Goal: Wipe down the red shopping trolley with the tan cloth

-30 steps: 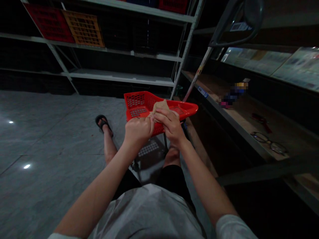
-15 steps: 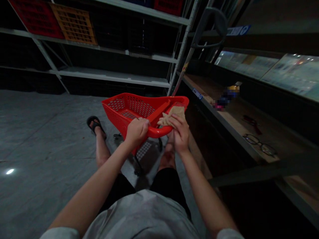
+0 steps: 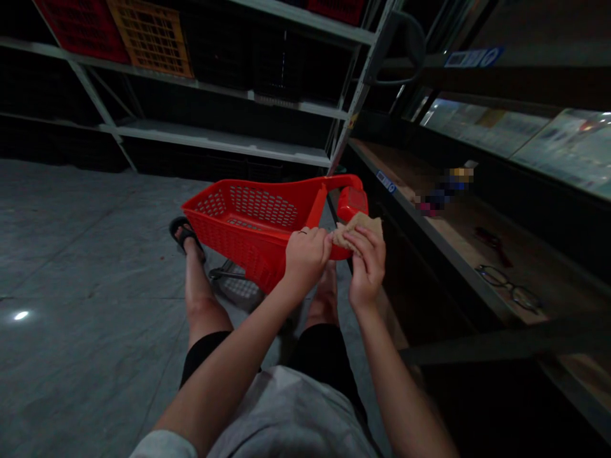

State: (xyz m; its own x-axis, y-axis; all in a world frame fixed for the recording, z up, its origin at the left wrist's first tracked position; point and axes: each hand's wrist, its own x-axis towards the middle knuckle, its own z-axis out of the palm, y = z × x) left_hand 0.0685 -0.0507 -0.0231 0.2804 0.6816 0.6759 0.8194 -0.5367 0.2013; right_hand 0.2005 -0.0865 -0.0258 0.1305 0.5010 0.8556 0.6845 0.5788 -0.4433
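Observation:
In the head view a small red plastic shopping cart [image 3: 238, 238] stands between my legs, turned so its basket points left. My left hand [image 3: 308, 257] is closed around the cart's handle at its near side. A beige cloth [image 3: 358, 230] lies over the right part of the handle, with my right hand [image 3: 367, 264] closed on it. The cloth and my fingers hide most of the handle bar there. A red block-shaped part [image 3: 352, 202] shows just beyond the cloth.
On the right, a wooden shelf [image 3: 458, 254] bears eyeglasses [image 3: 510, 287], a dark red item [image 3: 494, 245] and a blurred-out object [image 3: 446, 189]. White metal racking [image 3: 224, 141] with a yellow crate [image 3: 151, 38] stands at the back. Grey concrete floor [image 3: 86, 254] lies to the left.
The cart has swung, its handle moving right and its basket turning further left. Both hands have moved right with it. The cloth has shifted right and nearer, uncovering the red block-shaped part.

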